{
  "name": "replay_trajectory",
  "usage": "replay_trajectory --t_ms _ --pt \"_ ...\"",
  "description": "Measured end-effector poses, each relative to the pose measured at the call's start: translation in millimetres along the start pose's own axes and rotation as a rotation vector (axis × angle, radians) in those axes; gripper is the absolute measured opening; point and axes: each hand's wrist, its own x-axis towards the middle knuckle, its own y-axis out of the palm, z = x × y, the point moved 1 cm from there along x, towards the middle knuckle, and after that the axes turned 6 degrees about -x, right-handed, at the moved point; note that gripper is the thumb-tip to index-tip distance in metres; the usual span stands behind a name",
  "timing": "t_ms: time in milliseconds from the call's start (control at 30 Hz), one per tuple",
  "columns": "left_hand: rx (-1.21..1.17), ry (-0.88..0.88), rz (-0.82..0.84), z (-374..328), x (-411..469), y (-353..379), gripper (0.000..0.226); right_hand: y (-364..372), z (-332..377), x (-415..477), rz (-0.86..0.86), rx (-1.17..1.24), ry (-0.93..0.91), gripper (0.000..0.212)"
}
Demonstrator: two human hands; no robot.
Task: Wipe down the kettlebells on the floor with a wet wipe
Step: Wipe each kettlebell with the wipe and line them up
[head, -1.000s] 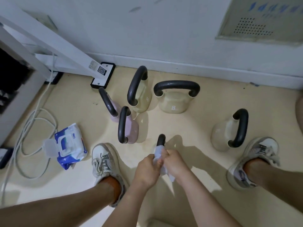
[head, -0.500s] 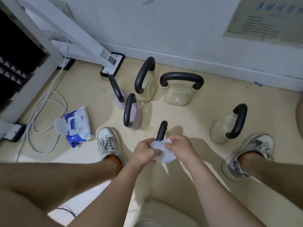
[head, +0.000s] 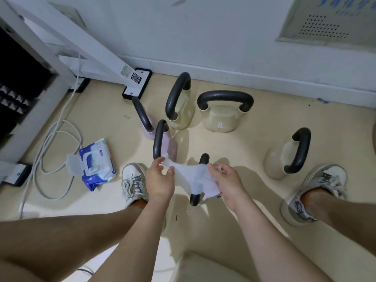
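A white wipe (head: 195,177) is stretching across the centre. Black handles are topping every kettlebell: two pink kettlebells (head: 171,148) are standing left of centre, and beige kettlebells (head: 220,121) are standing behind and at right, the middle one showing a white 8. At left, a blue pack (head: 97,167) is showing white stars and a white lid beside a white cable (head: 45,147). White shoes (head: 132,173) with grey panels are standing on a cream floor (head: 264,115). At upper right, a dotted panel (head: 325,23) is showing blue letters.

We see only the handle ends of the nearest kettlebell (head: 203,159); the wet wipe (head: 193,177) covers its middle. The wall panel (head: 329,25) runs off the top edge, its blue lettering too blurred to read.
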Motion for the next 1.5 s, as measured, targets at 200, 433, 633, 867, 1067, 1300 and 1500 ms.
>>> replay_trajectory --t_ms 200,433,633,867,1067,1300,1500 --pt "0.177 0.169 0.372 -11 -31 36 0.026 -3 -7 12 -0.129 -0.051 0.039 0.041" --pt "0.137 0.049 0.463 1 -33 50 0.021 22 5 -3 -0.14 -0.271 -0.025 0.022" --pt "-0.396 -0.3 0.594 9 -12 27 0.023 26 4 -2 0.17 0.36 0.151 0.024" --pt "-0.356 -0.305 0.732 8 -22 44 0.033 20 7 1 0.322 0.333 0.269 0.02" --pt "-0.343 -0.304 0.801 3 -16 55 0.016 -3 17 11 0.171 -0.091 0.123 0.018" --pt "-0.373 -0.31 0.864 6 -9 59 0.015 -17 -14 7 0.428 0.186 0.325 0.042" --pt "-0.275 -0.207 0.734 -7 -17 61 0.017 -33 -3 12 0.231 0.069 0.259 0.036"
